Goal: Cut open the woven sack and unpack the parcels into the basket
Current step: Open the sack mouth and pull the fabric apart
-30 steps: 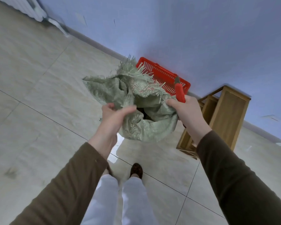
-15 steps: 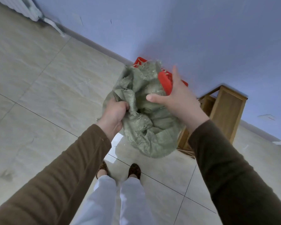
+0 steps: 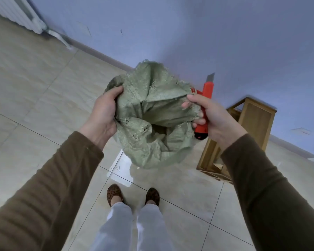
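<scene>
A crumpled green woven sack (image 3: 152, 113) hangs in the air in front of me, its mouth open toward the camera. My left hand (image 3: 102, 115) grips the sack's left edge. My right hand (image 3: 209, 115) holds a red utility knife (image 3: 205, 104) with its blade out and pointing up, while thumb and fingers also pinch the sack's right edge. The inside of the sack looks dark and I see no parcels. A sliver of the red basket (image 3: 195, 91) peeks out behind the sack beside the knife; the rest is hidden.
A wooden stool (image 3: 243, 131) stands on the tiled floor to the right, against the blue wall. A white radiator (image 3: 16, 13) is at the far left. My feet (image 3: 132, 196) stand below the sack.
The sack was bunched up between both hands and has now been pulled open. My right hand has turned, so the knife is in full view, blade up.
</scene>
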### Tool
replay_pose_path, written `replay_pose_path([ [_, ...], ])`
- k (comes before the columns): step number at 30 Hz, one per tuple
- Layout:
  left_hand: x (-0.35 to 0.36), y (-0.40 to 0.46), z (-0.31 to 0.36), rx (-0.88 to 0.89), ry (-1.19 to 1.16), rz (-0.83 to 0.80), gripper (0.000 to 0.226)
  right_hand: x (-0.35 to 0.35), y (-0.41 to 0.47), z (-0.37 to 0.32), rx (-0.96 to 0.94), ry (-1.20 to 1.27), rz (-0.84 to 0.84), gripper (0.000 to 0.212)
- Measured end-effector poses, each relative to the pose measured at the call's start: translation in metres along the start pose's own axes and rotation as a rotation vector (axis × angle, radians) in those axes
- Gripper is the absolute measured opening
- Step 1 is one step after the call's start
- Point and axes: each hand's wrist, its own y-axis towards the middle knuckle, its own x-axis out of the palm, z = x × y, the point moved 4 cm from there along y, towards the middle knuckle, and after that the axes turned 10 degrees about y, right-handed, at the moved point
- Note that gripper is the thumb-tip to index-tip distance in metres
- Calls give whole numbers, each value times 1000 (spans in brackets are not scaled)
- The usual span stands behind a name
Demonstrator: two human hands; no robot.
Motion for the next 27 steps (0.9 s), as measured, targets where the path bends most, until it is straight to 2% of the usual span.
replay_pose_path([
  [2,4,-2,-2,48,65,-57,27,-7,2,-6,-26,-19,107,28],
  [5,7,-7,-9,198,532,-105,40,-10,3,-8,-55,-175,184,23],
  [6,5,-6,-12,211,675,-66,36,-11,2,-11,-70,-201,210,19],
  [8,3,-4,-16,195,733,0,17,-15,-4,-23,-160,-357,317,11],
  [9,4,-4,-17,176,683,-6,6,-17,-9,-31,-221,-554,404,24],
  [10,6,-7,-18,159,619,-23,5,-16,-13,-39,-288,-723,464,54],
  [11,8,-8,-19,145,556,-46,12,-11,-15,-43,-361,-795,453,86],
  [12,11,-11,-19,138,507,-70,16,1,-16,-44,-398,-778,381,109],
  [14,15,-16,-20,116,443,-102,21,28,-8,-30,-361,-741,195,128],
  [16,15,-19,-20,97,373,-117,26,45,1,-7,-238,-807,132,120],
  [17,13,-19,-20,91,346,-123,28,46,8,2,-208,-827,139,96],
  [18,10,-20,-20,90,327,-134,28,43,17,8,-207,-836,170,59],
  [19,6,-20,-20,85,314,-144,29,39,23,10,-232,-810,218,32],
  [21,-7,-18,-21,80,352,-150,33,30,33,4,-286,-753,288,42],
  [23,-23,-13,-23,94,588,-91,46,26,38,-7,-360,-719,328,47],
  [25,-33,-11,-19,131,943,26,74,30,39,-13,-384,-746,319,51],
  [26,-33,-11,-12,192,1025,83,87,32,39,-14,-389,-763,305,53],
  [27,-27,-14,-4,279,1008,107,97,36,39,-14,-396,-785,278,54],
])
